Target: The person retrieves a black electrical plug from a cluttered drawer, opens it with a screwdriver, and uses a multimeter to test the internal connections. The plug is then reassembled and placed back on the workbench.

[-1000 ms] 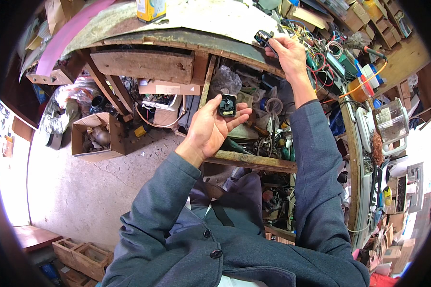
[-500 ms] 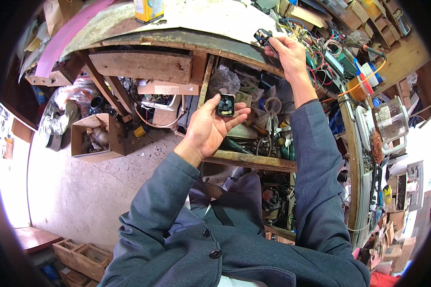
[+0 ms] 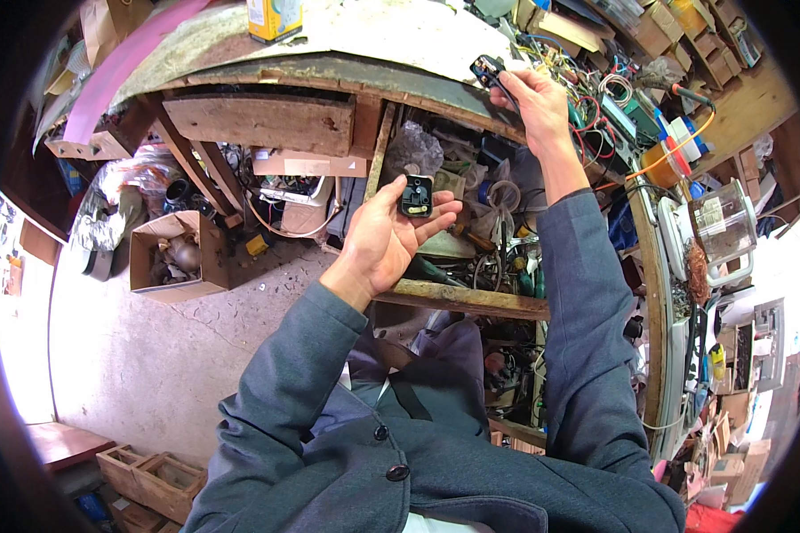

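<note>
My left hand point(image 3: 378, 242) is palm up above an open drawer, the thumb pressed on the edge of a small black plastic plug cover point(image 3: 416, 197). Its hollow side faces up, with a small pale or brassy piece inside. The other fingers lie stretched out beneath it. Farther off to the right, my right hand point(image 3: 540, 99) grips a black opened plug point(image 3: 486, 69) by the bench edge, thumb and fingers pinched at its near end. Bits of metal show on the plug's open face. Part of it is hidden by the fingers.
The drawer's wooden front rail point(image 3: 471, 300) runs below my left hand, with tools, cables and plastic bags behind it. A yellow box point(image 3: 276, 19) stands on the worktop point(image 3: 373, 31). Tangled wires crowd the right side, near a clear jug point(image 3: 724, 226). A cardboard box point(image 3: 180, 256) sits on the floor.
Almost nothing differs. Both hands keep their holds and places, and the view has shifted very slightly.
</note>
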A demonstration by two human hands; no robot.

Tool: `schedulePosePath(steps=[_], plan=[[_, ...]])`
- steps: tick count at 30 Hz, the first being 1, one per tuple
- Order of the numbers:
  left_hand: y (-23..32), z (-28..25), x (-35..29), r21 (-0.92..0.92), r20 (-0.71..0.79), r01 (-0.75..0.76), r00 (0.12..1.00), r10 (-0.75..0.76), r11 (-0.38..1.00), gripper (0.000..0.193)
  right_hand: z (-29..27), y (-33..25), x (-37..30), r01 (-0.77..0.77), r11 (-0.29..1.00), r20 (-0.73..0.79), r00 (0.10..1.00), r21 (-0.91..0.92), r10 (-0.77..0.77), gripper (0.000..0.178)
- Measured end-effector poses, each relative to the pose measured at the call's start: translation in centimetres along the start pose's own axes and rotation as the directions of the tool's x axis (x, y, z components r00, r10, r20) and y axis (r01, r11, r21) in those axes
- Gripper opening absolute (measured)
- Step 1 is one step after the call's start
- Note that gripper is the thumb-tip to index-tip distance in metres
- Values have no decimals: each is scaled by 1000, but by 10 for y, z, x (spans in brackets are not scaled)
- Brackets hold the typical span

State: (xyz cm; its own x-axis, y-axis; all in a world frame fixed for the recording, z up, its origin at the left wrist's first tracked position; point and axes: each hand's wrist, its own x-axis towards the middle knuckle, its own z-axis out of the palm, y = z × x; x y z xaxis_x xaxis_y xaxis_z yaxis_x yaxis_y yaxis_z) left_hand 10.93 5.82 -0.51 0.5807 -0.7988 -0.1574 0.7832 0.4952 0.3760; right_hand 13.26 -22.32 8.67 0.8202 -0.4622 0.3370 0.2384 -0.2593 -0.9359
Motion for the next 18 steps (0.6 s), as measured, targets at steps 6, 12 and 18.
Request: schedulePosePath(steps=[6, 12, 18], plan=[[-1, -2, 1, -2, 11, -1, 1000, 1, 1000, 44, -1, -2, -4, -2, 999, 15, 1000, 40, 1, 14], [0, 0, -1, 10, 4, -5, 1000, 5, 1000, 44, 0, -2, -5, -11, 999, 21, 1000, 49, 10, 14], [0, 0, -1, 18, 4, -12, 1000, 12, 1000, 44, 0, 0, -5, -6, 998, 25, 1000, 66, 4, 13]])
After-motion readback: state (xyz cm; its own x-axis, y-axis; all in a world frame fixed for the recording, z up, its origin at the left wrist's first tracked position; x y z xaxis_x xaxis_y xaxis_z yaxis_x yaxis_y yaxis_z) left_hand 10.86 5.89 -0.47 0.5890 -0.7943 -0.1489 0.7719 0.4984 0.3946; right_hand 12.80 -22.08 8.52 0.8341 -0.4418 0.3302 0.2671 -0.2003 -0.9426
